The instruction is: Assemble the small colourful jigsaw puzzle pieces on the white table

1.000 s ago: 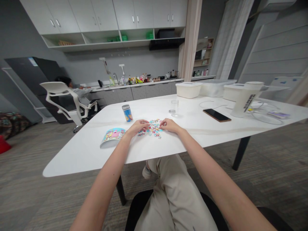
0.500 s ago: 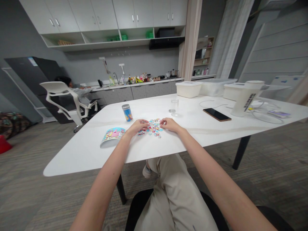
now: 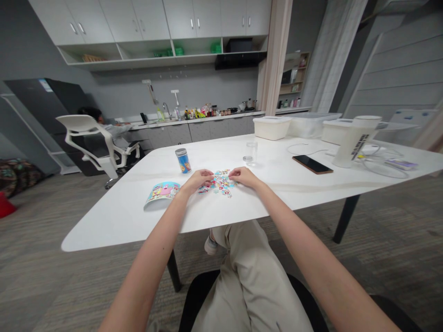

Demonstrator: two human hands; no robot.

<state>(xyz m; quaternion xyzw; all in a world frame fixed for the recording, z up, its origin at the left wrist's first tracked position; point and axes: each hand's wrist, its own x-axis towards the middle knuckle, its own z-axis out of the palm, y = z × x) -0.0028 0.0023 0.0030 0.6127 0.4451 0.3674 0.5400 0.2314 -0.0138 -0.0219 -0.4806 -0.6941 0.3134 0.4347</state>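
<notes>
A loose pile of small colourful jigsaw puzzle pieces [image 3: 222, 183] lies on the white table in front of me. At the pile's left side, my left hand [image 3: 200, 180] rests with its fingers curled and drawn together. My right hand [image 3: 245, 177] is at the right side, thumb and fingers pinched at the pieces. Whatever either hand holds is too small to make out. Left of my left hand lies a curved picture sheet [image 3: 162, 192] with cartoon figures. Behind it stands a blue printed canister [image 3: 183, 161] with a silvery lid.
A clear jar [image 3: 252, 151] stands beyond the pile, a round lid [image 3: 247, 159] beside it. Farther right are a phone [image 3: 312, 164], a large whitish cup [image 3: 355, 143], cables and storage boxes [image 3: 272, 129]. A person sits beyond the table near a white chair [image 3: 86, 133].
Both hands stay at the pile with only slight finger shifts; the right hand has moved a touch left. The view has tilted very slightly.
</notes>
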